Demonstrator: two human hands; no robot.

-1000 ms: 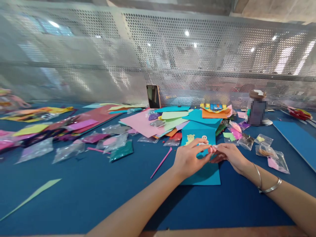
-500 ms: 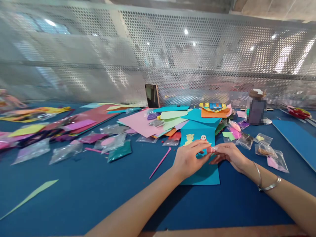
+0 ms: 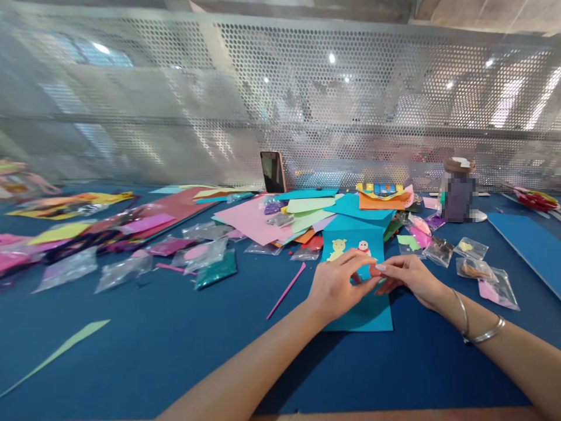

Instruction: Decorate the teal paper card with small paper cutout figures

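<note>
Over a folded turquoise card [image 3: 363, 316], both hands come together at the fingertips. My left hand [image 3: 339, 286] pinches a small reddish lump [image 3: 374, 270] that looks like modelling clay. The thumb and fingers of my right hand [image 3: 409, 278] close on the same lump from the right side. Above my fingers, a pale yellow bear figure [image 3: 339, 248] and a red and white figure [image 3: 363, 247] show on the card's upper part. My left fingers cover the lower portions of both figures.
A pink plastic stick [image 3: 286, 291] lies left of the card. Clear bags of clay [image 3: 473, 269] are at the right, and a teal bag [image 3: 216, 269] at the left. Behind are paper sheets [image 3: 245, 216], a propped phone [image 3: 272, 172], a jar [image 3: 458, 199] and a perforated metal screen [image 3: 307, 88].
The whole view has shifted slightly, so things appear a little farther right. Both hands keep the reddish lump between their fingertips, with only slight finger movement.
</note>
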